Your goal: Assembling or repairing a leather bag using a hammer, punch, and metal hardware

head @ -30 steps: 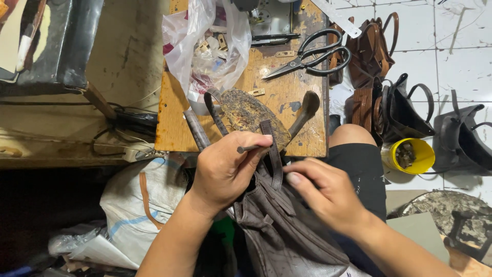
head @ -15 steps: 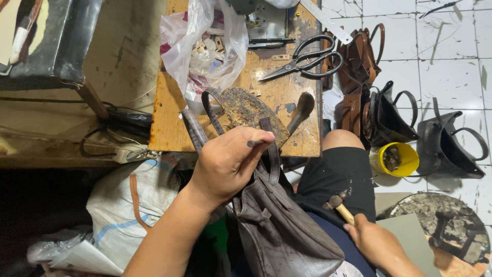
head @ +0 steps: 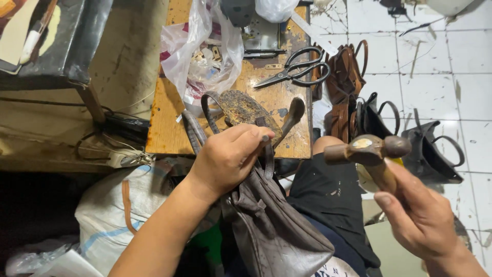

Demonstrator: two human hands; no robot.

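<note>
The bag (head: 271, 225) lies in the person's lap, a brown leather piece with its long axis running from the lower right up toward the bench (head: 169, 128), its top edge and strap at the upper end. The left hand (head: 228, 156) is clenched on that upper end, thumb and forefinger pinching a small dark thing, perhaps a rivet or punch, too small to tell, just above the strap. The bag hangs down and to the right from this grip.

The right hand (head: 417, 215) is well apart, off to the right and slightly lower, its grip closed on the handle of a hammer (head: 366, 149). The hammer's head lies crosswise, about level with the left hand's pinch, and nothing stands between them but the person's dark-clad thigh below. The left hand is therefore the nearer one to the bag; the right touches only the hammer.

Just beyond the left grip, on the bench, sit a dark worn block (head: 243, 107) and a wooden-handled tool (head: 292, 115); farther off lie scissors (head: 297, 69) and a plastic bag (head: 202, 51).
</note>
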